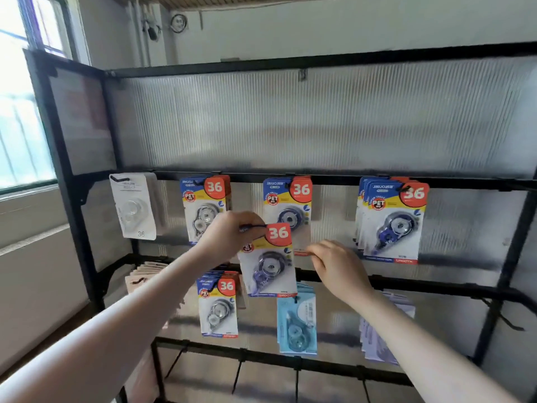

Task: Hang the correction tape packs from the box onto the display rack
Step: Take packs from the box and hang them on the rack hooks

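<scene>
Several hooks of the display rack are already loaded. One correction tape pack is pinched at its top edge by the left hand, in front of the middle hung pack. The right hand is curled beside it; whether anything is held cannot be told. A missed hook would likely drop the pack. The box is not seen; the target hook is hidden.
</scene>
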A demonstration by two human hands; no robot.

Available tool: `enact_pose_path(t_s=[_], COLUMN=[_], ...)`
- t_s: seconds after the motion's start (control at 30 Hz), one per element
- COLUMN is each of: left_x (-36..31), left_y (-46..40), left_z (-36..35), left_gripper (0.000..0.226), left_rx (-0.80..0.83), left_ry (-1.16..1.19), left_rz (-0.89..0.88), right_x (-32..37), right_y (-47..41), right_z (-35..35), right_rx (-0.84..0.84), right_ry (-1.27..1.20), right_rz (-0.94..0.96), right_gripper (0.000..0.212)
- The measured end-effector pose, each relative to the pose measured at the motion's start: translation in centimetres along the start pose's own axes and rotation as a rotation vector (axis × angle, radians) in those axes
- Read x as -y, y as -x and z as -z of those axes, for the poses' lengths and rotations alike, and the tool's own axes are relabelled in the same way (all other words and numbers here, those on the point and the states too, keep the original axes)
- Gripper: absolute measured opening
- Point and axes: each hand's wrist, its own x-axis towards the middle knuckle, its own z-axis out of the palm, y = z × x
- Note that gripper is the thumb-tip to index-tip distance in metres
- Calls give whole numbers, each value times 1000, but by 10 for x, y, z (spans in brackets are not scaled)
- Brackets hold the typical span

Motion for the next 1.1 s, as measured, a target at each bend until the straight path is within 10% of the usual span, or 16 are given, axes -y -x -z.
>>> enact_pose_path(t_s=[0.33,1.1], left_x=[-45,-15], left_y=[-61,-81], left_z=[-4,-19], left_gripper=[5,28], left_rx=[-229,-154], left_ry=[141,61], left_rz=[77,-41], right_x=[-53,-57], right_y=[-3,-32], right_z=[17,-17], right_rx=[13,6], right_ry=[-61,-69], right_rz=[10,40], right_gripper=[27,23])
